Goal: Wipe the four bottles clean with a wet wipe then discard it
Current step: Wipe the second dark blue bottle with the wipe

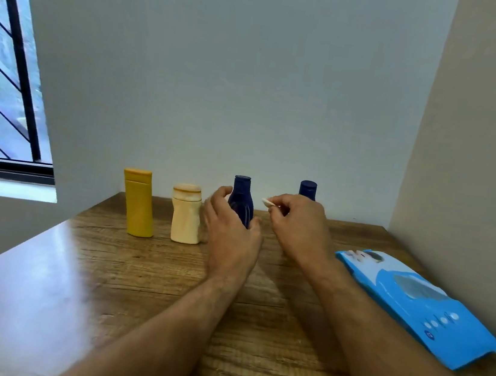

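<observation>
Navy bottle (pixel 241 201) stands upright, gripped by left hand (pixel 229 226), while right hand (pixel 299 223) (just beside, on its right) pinches the wet wipe (pixel 267 202) near its shoulder.

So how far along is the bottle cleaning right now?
Midway at most. The left hand grips a dark blue bottle; the right hand pinches a small white wipe beside it. Which bottles are already clean cannot be told. The wipe is not yet discarded.
</observation>
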The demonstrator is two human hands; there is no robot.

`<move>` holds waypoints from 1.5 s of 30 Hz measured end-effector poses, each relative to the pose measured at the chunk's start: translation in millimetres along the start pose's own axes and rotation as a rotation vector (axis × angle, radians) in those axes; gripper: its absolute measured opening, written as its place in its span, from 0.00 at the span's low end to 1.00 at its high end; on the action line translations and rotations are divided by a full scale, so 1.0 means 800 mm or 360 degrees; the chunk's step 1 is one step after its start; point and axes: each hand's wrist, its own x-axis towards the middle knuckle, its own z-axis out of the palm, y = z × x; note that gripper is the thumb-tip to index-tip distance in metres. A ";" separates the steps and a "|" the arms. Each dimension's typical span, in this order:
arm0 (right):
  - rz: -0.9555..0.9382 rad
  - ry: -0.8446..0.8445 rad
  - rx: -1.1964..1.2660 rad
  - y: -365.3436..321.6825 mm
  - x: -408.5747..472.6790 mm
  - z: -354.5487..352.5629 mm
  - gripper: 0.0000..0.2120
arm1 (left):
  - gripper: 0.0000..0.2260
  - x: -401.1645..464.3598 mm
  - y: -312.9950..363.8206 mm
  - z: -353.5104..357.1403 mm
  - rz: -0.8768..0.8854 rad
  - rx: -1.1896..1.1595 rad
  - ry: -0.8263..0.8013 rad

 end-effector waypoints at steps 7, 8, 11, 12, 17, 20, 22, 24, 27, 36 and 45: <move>0.0039 -0.0025 -0.0092 0.016 -0.007 0.030 0.12 | 0.47 0.014 -0.029 0.023 -0.0175 0.0055 -0.0148; 0.0071 -0.0041 -0.0076 0.018 -0.008 0.034 0.12 | 0.47 0.017 -0.034 0.027 -0.0220 0.0055 -0.0174; 0.0088 0.0007 -0.0025 0.016 -0.007 0.039 0.12 | 0.42 0.023 -0.044 0.037 -0.0242 0.0011 -0.0189; 0.0066 0.0034 -0.0023 0.015 -0.006 0.038 0.12 | 0.38 0.023 -0.046 0.038 -0.0220 -0.0004 -0.0185; -0.0090 0.0185 -0.0008 0.015 -0.012 0.030 0.13 | 0.23 0.029 -0.034 0.026 -0.0222 -0.0286 -0.0382; -0.0179 0.0317 0.0068 0.018 -0.015 0.020 0.13 | 0.29 0.039 -0.023 0.012 -0.0311 -0.0577 -0.0456; -0.0229 0.0375 0.0094 0.019 -0.017 0.013 0.13 | 0.30 0.042 -0.020 0.004 -0.0402 -0.0790 -0.0541; -0.0291 0.0410 0.0129 0.020 -0.019 0.009 0.13 | 0.31 0.042 -0.020 -0.001 -0.0516 -0.1030 -0.0645; -0.0330 0.0434 0.0170 0.017 -0.022 0.006 0.12 | 0.34 0.041 -0.019 -0.005 -0.0625 -0.1352 -0.0814; -0.0284 0.0388 0.0309 0.017 -0.020 0.005 0.12 | 0.20 0.035 0.000 -0.008 -0.0705 -0.1685 -0.0995; -0.0358 -0.0253 0.0118 0.020 -0.023 0.002 0.10 | 0.17 0.050 -0.014 -0.006 -0.0752 -0.1656 -0.0868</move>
